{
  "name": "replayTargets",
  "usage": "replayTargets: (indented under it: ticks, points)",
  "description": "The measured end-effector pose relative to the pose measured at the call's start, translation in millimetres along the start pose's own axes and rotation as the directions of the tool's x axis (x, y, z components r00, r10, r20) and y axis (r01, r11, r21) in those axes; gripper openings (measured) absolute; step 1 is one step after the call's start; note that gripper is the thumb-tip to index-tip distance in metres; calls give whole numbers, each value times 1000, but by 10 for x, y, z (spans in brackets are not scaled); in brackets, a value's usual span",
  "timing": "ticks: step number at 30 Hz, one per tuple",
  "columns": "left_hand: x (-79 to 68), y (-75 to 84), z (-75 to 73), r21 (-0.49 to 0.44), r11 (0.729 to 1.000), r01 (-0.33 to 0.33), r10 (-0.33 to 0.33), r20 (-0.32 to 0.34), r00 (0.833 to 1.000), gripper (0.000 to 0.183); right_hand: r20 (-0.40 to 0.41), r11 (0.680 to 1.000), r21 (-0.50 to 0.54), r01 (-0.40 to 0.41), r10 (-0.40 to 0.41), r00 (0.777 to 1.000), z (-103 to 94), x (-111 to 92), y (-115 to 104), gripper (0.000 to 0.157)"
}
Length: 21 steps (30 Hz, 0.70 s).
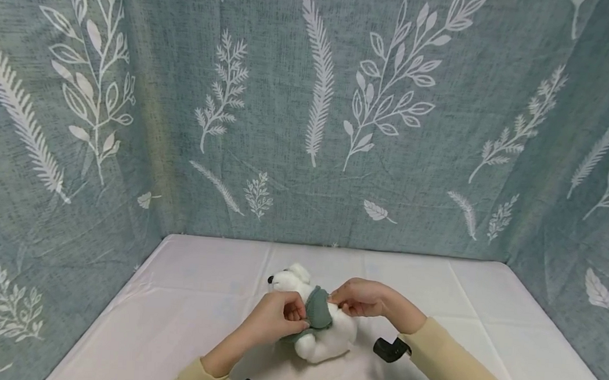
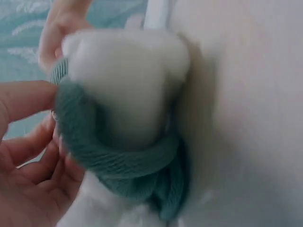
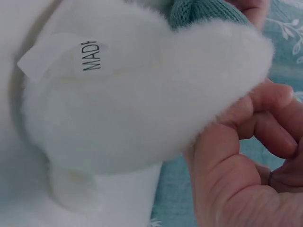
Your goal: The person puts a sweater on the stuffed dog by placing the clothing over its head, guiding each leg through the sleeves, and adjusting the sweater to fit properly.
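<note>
A white plush toy animal (image 1: 339, 333) with a dark nose sits on the white-covered table, its head toward the left. Green knitted fabric (image 1: 319, 308) wraps its upper body, and in the left wrist view the knit (image 2: 118, 163) loops loosely around a white plush part. My left hand (image 1: 277, 317) pinches the edge of the knit between thumb and fingers on the near side. At the toy's back, my right hand (image 1: 363, 298) has its fingers curled against the fur. Seen from the right wrist, its fingers (image 3: 227, 127) pinch the white plush (image 3: 142, 109) below the knit.
A white tag (image 3: 61, 54) with printed letters sticks out of the plush. White cloth (image 1: 195, 270) covers the table, with fold creases. Grey-green leaf-patterned curtains (image 1: 277, 124) hang behind and at both sides. Black wrist devices (image 1: 392, 350) sit under the sleeves.
</note>
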<state>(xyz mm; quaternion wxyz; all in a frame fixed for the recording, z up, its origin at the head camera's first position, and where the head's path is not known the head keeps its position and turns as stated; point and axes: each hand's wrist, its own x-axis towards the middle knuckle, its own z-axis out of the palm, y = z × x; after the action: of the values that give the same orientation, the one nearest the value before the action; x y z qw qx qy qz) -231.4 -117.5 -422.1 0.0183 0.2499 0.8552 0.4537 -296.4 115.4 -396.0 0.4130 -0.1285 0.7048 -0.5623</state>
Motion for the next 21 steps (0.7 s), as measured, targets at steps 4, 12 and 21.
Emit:
replayTargets:
  ticks: [4, 12, 21]
  points:
    - [-8, 117, 70, -29, 999, 27, -29, -102, 994, 19, -64, 999, -35, 37, -39, 997, 34, -31, 11, 13]
    - [77, 200, 106, -28, 992, 123, -126, -205, 971, 27, -150, 953, -283, 106, -154, 977, 153, -127, -10, 23]
    - [58, 197, 132, -107, 978, 178, -195, -177, 965, 31, -260, 952, -293, 93, -173, 950, 231, -115, 8, 22]
